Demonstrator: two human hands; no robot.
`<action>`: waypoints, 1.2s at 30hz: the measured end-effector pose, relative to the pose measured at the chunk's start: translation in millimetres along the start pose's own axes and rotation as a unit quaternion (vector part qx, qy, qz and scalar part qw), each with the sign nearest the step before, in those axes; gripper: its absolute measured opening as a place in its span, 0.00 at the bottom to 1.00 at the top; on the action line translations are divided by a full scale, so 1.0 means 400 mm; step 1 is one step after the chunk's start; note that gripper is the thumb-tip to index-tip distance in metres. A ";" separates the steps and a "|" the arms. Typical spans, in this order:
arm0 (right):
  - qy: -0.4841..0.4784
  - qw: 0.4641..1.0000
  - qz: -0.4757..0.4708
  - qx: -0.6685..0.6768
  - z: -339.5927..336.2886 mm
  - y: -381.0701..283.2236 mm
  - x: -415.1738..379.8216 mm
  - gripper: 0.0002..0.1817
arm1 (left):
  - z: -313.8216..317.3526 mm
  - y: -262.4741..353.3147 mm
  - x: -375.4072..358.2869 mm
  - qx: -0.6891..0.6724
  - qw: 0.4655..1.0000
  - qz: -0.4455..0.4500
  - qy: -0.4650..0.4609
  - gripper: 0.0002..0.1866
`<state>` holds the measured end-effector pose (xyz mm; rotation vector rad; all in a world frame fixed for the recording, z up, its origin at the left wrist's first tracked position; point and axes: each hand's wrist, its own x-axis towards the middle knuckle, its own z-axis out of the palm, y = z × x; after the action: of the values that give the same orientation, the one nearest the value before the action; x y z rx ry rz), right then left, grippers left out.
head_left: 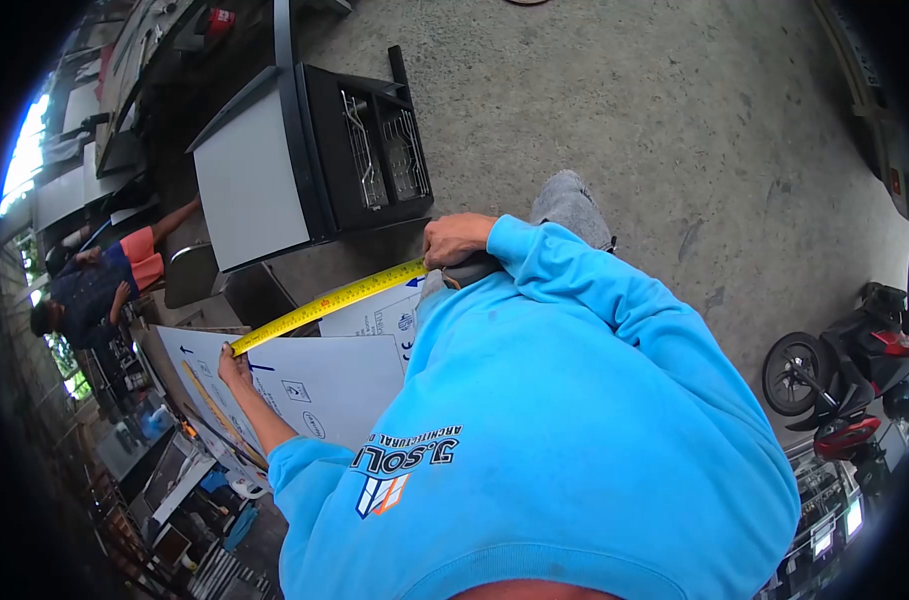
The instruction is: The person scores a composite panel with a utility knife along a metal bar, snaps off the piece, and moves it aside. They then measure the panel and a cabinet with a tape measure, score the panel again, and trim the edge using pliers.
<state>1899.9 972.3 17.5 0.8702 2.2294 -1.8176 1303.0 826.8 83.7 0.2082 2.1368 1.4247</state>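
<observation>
A yellow tape measure (325, 308) is pulled out in a straight line between my two hands. My left hand (237, 366) pinches one end of its blade at the edge of a pale sheet panel (350, 375) printed with marks and blue arrows. My right hand (457, 240) is closed around the tape's other end, close to my body; a dark object, perhaps the case, is partly hidden below the fingers. The blade passes above the panel. Blue sleeves cover both arms, and my shirt hides the panel's near part.
A black frame with a grey panel and wire racks (385, 150) stands on the concrete floor (675, 130) ahead. Another person (95, 285) sits at the far left near cluttered benches. A motorcycle (840, 365) is parked at the right.
</observation>
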 end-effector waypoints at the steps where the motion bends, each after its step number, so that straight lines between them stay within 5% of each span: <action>1: -0.002 1.000 -0.011 -0.004 -0.014 0.016 -0.003 0.19 | 0.015 0.007 -0.021 0.010 1.000 -0.006 0.010 0.19; 7: -0.024 1.000 -0.003 0.020 -0.032 0.061 -0.018 0.20 | 0.032 0.050 -0.183 0.051 0.998 -0.013 0.026 0.17; 16: -0.057 0.996 -0.056 0.032 -0.044 0.114 0.004 0.19 | 0.069 0.086 -0.191 0.055 0.996 0.038 0.063 0.20; 21: -0.073 0.995 0.042 0.061 -0.039 0.086 0.032 0.22 | 0.081 0.006 -0.156 -0.034 0.996 -0.027 0.078 0.17; 31: 0.008 0.981 0.191 0.042 -0.013 -0.036 0.273 0.19 | 0.198 -0.107 0.219 -0.007 0.999 -0.032 -0.036 0.17; 36: -0.017 0.985 0.165 0.034 0.006 -0.109 0.397 0.18 | 0.222 -0.086 0.398 0.047 0.997 -0.047 -0.039 0.17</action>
<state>1746.1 1020.2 -17.3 1.1346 1.8754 -1.7435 1223.0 950.5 -29.4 0.1938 2.1219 1.2453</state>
